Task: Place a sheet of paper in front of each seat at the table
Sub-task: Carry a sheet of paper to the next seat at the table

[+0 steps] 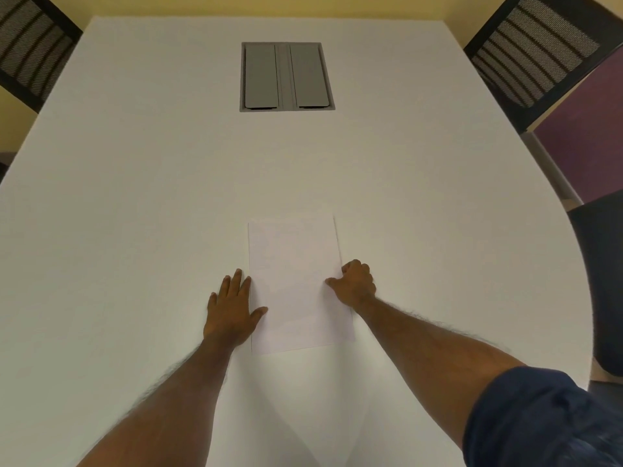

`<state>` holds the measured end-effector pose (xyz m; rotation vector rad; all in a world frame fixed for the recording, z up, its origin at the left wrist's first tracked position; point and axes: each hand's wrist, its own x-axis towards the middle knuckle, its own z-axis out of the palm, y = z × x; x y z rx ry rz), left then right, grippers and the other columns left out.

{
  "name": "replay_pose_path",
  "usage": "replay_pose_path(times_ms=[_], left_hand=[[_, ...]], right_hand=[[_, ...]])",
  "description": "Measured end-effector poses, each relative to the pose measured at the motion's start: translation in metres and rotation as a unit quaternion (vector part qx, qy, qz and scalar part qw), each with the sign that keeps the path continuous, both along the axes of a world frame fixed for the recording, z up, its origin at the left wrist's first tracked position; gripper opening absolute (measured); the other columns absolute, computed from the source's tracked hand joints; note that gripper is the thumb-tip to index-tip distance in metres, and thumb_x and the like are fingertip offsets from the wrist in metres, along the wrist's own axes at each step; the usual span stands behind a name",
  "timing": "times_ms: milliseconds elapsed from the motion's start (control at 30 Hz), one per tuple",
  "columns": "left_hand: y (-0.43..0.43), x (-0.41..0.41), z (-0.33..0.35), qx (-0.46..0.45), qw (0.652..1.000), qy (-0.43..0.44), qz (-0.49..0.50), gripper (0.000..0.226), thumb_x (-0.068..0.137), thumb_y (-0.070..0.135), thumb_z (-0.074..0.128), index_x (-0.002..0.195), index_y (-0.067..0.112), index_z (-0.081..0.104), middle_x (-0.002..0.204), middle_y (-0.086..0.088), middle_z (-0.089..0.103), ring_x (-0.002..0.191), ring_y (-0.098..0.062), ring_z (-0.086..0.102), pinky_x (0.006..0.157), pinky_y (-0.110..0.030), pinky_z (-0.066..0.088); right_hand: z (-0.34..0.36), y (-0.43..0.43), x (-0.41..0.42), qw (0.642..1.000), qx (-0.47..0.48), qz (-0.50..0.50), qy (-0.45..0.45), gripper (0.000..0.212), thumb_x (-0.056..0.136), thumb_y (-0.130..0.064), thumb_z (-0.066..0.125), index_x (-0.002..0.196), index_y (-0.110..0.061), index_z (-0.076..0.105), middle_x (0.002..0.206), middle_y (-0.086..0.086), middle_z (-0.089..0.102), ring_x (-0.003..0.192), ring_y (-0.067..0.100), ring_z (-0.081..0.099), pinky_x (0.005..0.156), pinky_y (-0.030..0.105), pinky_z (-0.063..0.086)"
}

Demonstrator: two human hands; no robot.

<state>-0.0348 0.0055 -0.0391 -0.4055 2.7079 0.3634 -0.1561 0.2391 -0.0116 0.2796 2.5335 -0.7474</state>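
A: What is the head camera showing on the white table (135, 197)?

B: A white sheet of paper (296, 284) is lying flat near the table's near edge, long side running away from the viewer; both bare hands are bracketing it.

A: How are the hands sitting?

B: The left hand (231, 308) is lying flat and spread on the table just beside the sheet's left edge, thumb reaching onto the paper; it is holding nothing. The right hand (354, 284) is curled at the sheet's right edge, thumb pressing on top of the paper, fingers bent under; whether it is truly pinching the edge I cannot tell.

A: And farther off?

B: A grey twin-flap cable hatch (286, 77) is sitting in the table's middle, well apart from the sheet; black mesh-backed chairs are standing at the far left (30, 48) and far right (539, 52) corners (another dark chair (603, 281) is showing at the right edge).
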Motion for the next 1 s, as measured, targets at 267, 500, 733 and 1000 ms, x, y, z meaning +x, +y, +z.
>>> replay_pose_path(times_ms=[267, 500, 733, 1000], left_hand=[[-0.002, 0.000, 0.002, 0.002, 1.000, 0.001, -0.001, 0.082, 0.094, 0.061, 0.040, 0.157, 0.017, 0.012, 0.167, -0.001, -0.003, 0.153, -0.024, 0.000, 0.121, -0.048, 0.015], [-0.010, -0.005, 0.016, 0.039, 0.999, -0.010, 0.026, 0.077, 0.092, 0.063, 0.042, 0.154, 0.019, 0.024, 0.165, 0.001, 0.013, 0.150, -0.021, 0.016, 0.115, -0.045, 0.028], [-0.003, -0.013, 0.042, 0.225, 0.954, 0.028, 0.194, 0.081, 0.089, 0.056, 0.059, 0.149, 0.008, 0.034, 0.153, -0.011, 0.041, 0.141, -0.028, 0.038, 0.116, -0.041, 0.030], [0.021, -0.010, 0.091, 0.478, 0.826, 0.072, 0.289, 0.043, 0.087, 0.041, 0.071, 0.119, 0.014, 0.063, 0.111, -0.004, 0.070, 0.099, -0.023, 0.066, 0.089, -0.039, 0.054]], right_hand=[[-0.002, 0.008, -0.001, 0.995, -0.082, -0.040, 0.034, 0.020, 0.079, -0.018, 0.077, 0.094, -0.015, 0.064, 0.090, 0.001, 0.067, 0.087, 0.025, 0.064, 0.071, 0.026, 0.043], [0.005, 0.024, -0.002, 0.982, -0.179, -0.041, 0.046, 0.017, 0.080, -0.014, 0.078, 0.094, -0.013, 0.068, 0.086, 0.006, 0.069, 0.075, 0.022, 0.060, 0.064, 0.023, 0.045], [0.035, 0.041, 0.009, 0.947, -0.317, -0.055, -0.015, 0.022, 0.081, -0.007, 0.079, 0.097, -0.004, 0.064, 0.088, 0.018, 0.065, 0.079, 0.025, 0.057, 0.071, 0.037, 0.045], [0.085, 0.079, 0.029, 0.914, -0.395, -0.073, -0.055, 0.033, 0.082, -0.008, 0.076, 0.109, 0.006, 0.064, 0.100, 0.014, 0.070, 0.087, 0.026, 0.063, 0.079, 0.041, 0.045]])
